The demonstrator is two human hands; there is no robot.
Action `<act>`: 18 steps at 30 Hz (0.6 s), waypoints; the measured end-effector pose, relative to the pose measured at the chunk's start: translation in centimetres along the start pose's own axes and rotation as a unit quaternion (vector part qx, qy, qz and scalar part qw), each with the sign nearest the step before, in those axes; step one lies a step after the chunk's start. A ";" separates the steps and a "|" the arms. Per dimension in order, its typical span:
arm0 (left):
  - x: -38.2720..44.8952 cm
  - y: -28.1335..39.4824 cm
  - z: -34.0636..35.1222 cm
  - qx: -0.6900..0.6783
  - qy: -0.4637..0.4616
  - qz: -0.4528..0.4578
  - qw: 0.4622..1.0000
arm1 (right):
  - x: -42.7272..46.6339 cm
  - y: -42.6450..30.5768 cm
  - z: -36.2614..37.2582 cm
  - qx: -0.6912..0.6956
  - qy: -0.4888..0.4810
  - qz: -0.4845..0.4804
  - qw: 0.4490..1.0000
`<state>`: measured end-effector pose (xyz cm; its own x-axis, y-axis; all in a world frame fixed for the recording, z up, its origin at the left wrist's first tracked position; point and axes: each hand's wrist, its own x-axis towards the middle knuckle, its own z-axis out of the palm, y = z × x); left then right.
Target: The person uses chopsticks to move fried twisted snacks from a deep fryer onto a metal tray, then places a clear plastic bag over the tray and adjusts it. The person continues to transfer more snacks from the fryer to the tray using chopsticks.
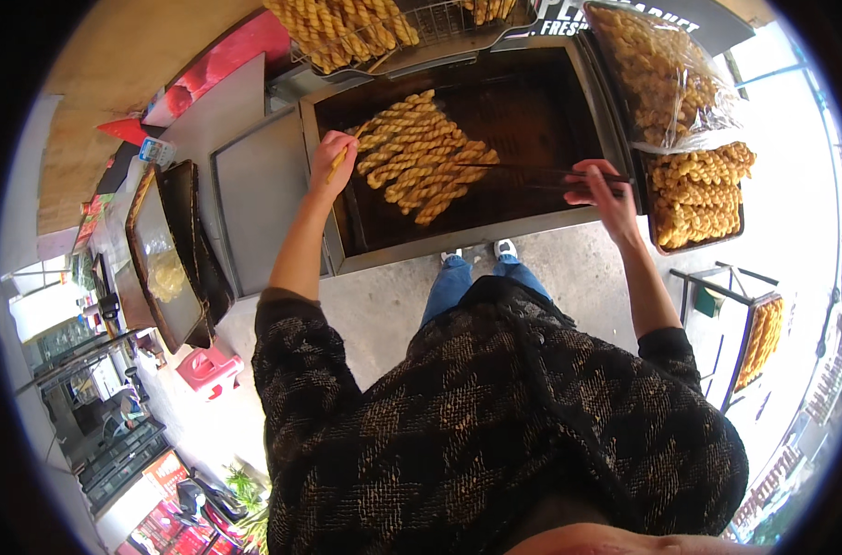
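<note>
Many golden twisted dough sticks (421,152) lie side by side in dark oil in a rectangular metal fryer (455,239), mostly in its left half. At the fryer's left edge my left hand (335,163) is closed on a thin yellow stick (336,165), whose far end reaches the twists. My right hand (604,191), over the fryer's right side, grips a pair of long dark chopsticks (552,170). One chopstick reaches left to the twists; the other looks blurred.
A wire basket (428,28) of twists stands behind the fryer. To the right are a clear bag of fried dough (663,76) and a tray of twists (698,201). A flat metal lid or panel (258,201), dark-edged trays (178,277) and a pink plastic stool (209,371) are at left.
</note>
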<state>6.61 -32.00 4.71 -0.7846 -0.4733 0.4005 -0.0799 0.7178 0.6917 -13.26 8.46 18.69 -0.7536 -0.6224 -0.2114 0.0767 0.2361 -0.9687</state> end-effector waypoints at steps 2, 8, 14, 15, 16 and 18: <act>-0.8 -0.3 -1.0 0.002 -0.021 -0.016 1.000 | -0.5 0.3 -0.1 0.111 0.024 0.035 0.993; -3.5 0.9 -4.7 -0.074 0.014 -0.102 0.992 | -0.3 3.8 2.5 0.294 0.084 0.056 0.950; -3.6 -1.0 -6.4 -0.133 0.073 -0.156 0.976 | 0.4 5.7 4.2 0.270 0.091 0.059 0.957; -3.5 -1.6 -6.1 -0.144 0.087 -0.141 0.975 | 0.6 5.8 4.3 0.264 0.087 0.051 0.959; -3.3 -2.0 -5.3 -0.157 0.108 -0.121 0.974 | 0.7 5.9 4.3 0.258 0.089 0.045 0.961; -3.4 -2.7 -4.3 -0.193 0.100 -0.121 0.969 | 1.2 6.1 4.3 0.258 0.094 0.024 0.961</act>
<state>12.16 -34.52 4.12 -0.6338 -0.7211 0.2798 0.0185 0.3474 0.9375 -10.86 5.94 11.96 -0.8418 -0.4629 -0.2776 0.3916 -0.1700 -0.9043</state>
